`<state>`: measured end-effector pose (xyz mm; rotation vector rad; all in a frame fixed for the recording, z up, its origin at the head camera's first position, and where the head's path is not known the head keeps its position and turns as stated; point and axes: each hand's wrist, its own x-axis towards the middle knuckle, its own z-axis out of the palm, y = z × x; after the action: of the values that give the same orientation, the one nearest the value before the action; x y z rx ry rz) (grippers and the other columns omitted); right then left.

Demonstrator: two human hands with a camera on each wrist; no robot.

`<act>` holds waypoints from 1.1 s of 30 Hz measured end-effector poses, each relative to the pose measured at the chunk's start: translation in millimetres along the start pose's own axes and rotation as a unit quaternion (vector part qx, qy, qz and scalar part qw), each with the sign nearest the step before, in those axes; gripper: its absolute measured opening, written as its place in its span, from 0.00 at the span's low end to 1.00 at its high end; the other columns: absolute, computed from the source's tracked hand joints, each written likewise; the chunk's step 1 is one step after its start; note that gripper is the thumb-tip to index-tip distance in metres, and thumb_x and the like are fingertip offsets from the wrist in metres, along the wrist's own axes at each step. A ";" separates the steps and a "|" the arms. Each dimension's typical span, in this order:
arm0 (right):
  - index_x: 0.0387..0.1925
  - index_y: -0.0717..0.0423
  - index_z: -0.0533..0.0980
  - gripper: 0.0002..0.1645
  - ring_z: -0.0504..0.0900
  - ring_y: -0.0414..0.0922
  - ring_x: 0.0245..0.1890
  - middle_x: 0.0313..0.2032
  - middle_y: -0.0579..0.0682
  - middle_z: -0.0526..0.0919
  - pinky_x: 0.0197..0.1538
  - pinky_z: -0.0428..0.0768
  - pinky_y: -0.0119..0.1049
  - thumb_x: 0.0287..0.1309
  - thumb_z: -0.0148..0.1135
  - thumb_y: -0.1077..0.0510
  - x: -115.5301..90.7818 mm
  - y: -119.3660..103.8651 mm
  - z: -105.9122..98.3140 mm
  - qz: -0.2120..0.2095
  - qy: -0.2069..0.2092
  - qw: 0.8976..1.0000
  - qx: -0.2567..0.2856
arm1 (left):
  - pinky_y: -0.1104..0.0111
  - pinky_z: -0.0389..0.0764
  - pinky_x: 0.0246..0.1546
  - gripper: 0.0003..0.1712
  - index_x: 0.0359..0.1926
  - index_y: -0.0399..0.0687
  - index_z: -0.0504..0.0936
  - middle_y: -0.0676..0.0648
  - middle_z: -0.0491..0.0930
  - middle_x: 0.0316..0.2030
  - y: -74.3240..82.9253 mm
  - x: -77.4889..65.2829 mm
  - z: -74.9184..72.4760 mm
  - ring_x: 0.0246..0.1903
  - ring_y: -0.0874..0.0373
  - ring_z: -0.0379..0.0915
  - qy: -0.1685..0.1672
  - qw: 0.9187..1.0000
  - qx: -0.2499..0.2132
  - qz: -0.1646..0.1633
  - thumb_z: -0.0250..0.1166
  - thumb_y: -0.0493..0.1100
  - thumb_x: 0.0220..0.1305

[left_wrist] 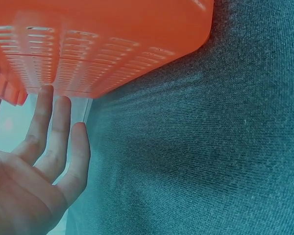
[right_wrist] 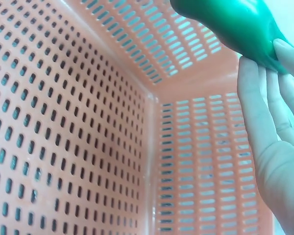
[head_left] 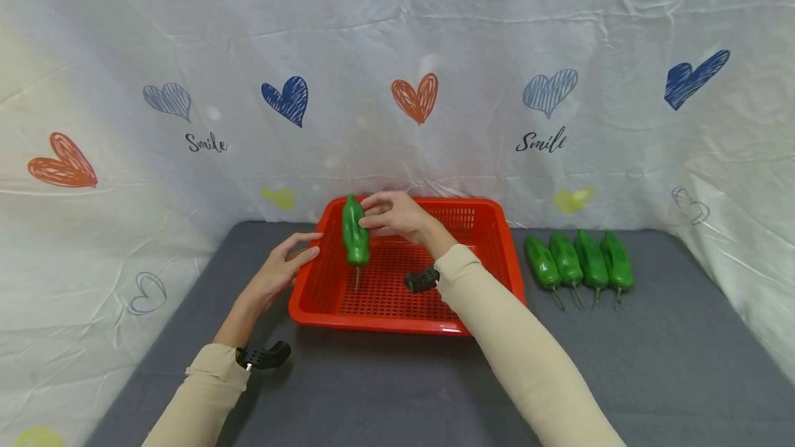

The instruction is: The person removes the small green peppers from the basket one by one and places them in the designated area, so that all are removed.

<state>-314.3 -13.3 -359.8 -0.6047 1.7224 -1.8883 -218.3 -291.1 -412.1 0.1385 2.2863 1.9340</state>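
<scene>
My right hand [head_left: 397, 216] pinches a long green pepper [head_left: 356, 233] between thumb and fingers over the left part of a red plastic basket [head_left: 379, 323]. The pepper's tip points to the back, and its thin stem hangs toward me. In the right wrist view the fingertips meet one end of the same green pepper [right_wrist: 230, 22] above the slotted basket floor. My left hand [head_left: 286, 267] is at the basket's left rim. The left wrist view shows several of its fingers [left_wrist: 61, 120] loosely extended along the basket's outer side; its thumb is out of that view.
Several more green peppers [head_left: 593, 267] lie in a row on the grey cloth [head_left: 646, 357] right of the basket, stems toward me. A white curtain [head_left: 348, 33] printed with hearts hangs close behind the table. Black wrist devices [head_left: 263, 356] are strapped on both arms.
</scene>
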 end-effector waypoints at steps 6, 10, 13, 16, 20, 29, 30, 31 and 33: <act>0.60 0.67 0.75 0.24 0.85 0.57 0.45 0.48 0.65 0.83 0.57 0.76 0.58 0.62 0.67 0.73 -4.2 -8.3 -3.6 -0.007 -0.001 1.000 0.011 | 0.53 0.84 0.44 0.31 0.73 0.47 0.67 0.33 0.71 0.64 -0.6 0.3 -0.2 0.51 0.47 0.80 -0.003 1.000 0.001 0.004 0.63 0.49 0.75; 0.62 0.65 0.74 0.27 0.85 0.56 0.45 0.48 0.65 0.83 0.55 0.79 0.55 0.62 0.66 0.73 -5.6 -12.8 -5.5 -0.011 0.004 1.000 0.007 | 0.52 0.84 0.44 0.31 0.73 0.48 0.67 0.34 0.72 0.64 -0.8 0.4 -0.1 0.50 0.47 0.80 -0.005 1.000 -0.002 0.005 0.63 0.49 0.74; 0.64 0.64 0.73 0.29 0.85 0.56 0.45 0.49 0.65 0.82 0.56 0.77 0.58 0.62 0.66 0.74 -6.6 -16.4 -7.0 -0.015 0.005 1.000 0.009 | 0.51 0.84 0.44 0.31 0.73 0.48 0.67 0.34 0.72 0.63 -1.1 0.5 -0.2 0.50 0.47 0.81 -0.005 1.000 -0.003 0.005 0.64 0.49 0.74; 0.64 0.64 0.73 0.29 0.84 0.55 0.45 0.49 0.65 0.81 0.57 0.76 0.59 0.62 0.66 0.74 -7.8 -20.8 -8.5 -0.024 0.007 1.000 0.008 | 0.51 0.84 0.44 0.31 0.73 0.47 0.67 0.33 0.73 0.62 -1.4 0.5 -0.6 0.49 0.47 0.81 -0.006 1.000 -0.002 0.005 0.63 0.49 0.74; 0.63 0.64 0.75 0.28 0.84 0.56 0.46 0.49 0.66 0.81 0.55 0.79 0.56 0.61 0.67 0.74 -10.9 -28.7 -10.8 -0.037 0.010 0.999 0.003 | 0.51 0.84 0.43 0.31 0.73 0.47 0.67 0.33 0.73 0.62 -1.0 0.5 -0.5 0.48 0.47 0.82 -0.004 1.000 -0.003 0.005 0.63 0.49 0.74; 0.62 0.66 0.74 0.26 0.83 0.56 0.48 0.53 0.67 0.79 0.55 0.79 0.56 0.62 0.67 0.73 -24.6 -49.0 -18.0 -0.047 0.018 0.999 -0.005 | 0.53 0.85 0.43 0.31 0.73 0.48 0.67 0.33 0.72 0.63 0.0 0.5 -0.6 0.48 0.47 0.81 -0.006 1.000 -0.005 0.005 0.63 0.49 0.74; 0.62 0.66 0.74 0.26 0.83 0.56 0.48 0.53 0.67 0.79 0.55 0.78 0.57 0.62 0.67 0.73 -26.3 -50.3 -19.4 -0.048 0.018 0.999 -0.009 | 0.53 0.84 0.43 0.31 0.73 0.47 0.67 0.33 0.72 0.63 -0.1 0.4 -0.6 0.49 0.47 0.81 -0.007 1.000 -0.004 0.005 0.63 0.50 0.74; 0.62 0.66 0.74 0.26 0.83 0.56 0.48 0.53 0.67 0.79 0.55 0.78 0.57 0.62 0.67 0.73 -28.0 -51.6 -21.0 -0.048 0.019 0.999 -0.012 | 0.53 0.84 0.43 0.32 0.73 0.47 0.67 0.33 0.72 0.63 -0.3 0.4 -0.6 0.49 0.47 0.81 -0.007 1.000 -0.004 0.005 0.63 0.50 0.74; 0.62 0.67 0.74 0.27 0.83 0.56 0.48 0.52 0.67 0.79 0.55 0.77 0.58 0.62 0.67 0.73 -31.8 -53.7 -24.8 -0.051 0.020 0.998 -0.017 | 0.52 0.84 0.44 0.32 0.73 0.47 0.66 0.33 0.71 0.64 -0.7 0.2 -0.5 0.50 0.47 0.81 -0.008 1.000 -0.004 0.005 0.63 0.50 0.74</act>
<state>-309.3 29.5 -308.3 -0.6848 1.7823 -1.9558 -218.6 -291.7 -412.7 0.1637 2.2712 1.9404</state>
